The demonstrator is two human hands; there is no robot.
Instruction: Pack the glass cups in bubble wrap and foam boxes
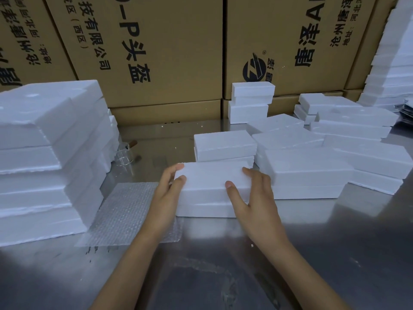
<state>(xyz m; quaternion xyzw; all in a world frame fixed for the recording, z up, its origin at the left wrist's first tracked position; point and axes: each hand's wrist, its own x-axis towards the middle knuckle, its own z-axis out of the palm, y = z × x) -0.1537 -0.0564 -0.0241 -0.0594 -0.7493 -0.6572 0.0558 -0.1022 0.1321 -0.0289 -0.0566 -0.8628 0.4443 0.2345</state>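
- Foam box (212,175) sits near the middle of the steel worktop (335,231), lid on base, and I hold it at both short ends: my left hand (166,195) curls round its left end, my right hand (257,198) grips the right end with thumb on the front face.
- I judge the step to be seating the lid squarely, so I should press evenly from both ends and keep the seam level; foam crumbles if pinched hard at a corner.
- One glass cup (124,154) stands toward the far left, just beside the tall foam stack (44,164).
- Bubble wrap (125,211) lies flat under my left wrist, touching that stack's foot.
- More closed foam boxes (312,166) crowd the right side, touching mine behind.
- Open room lies along the near edge; I would draw the box toward me, not sideways.
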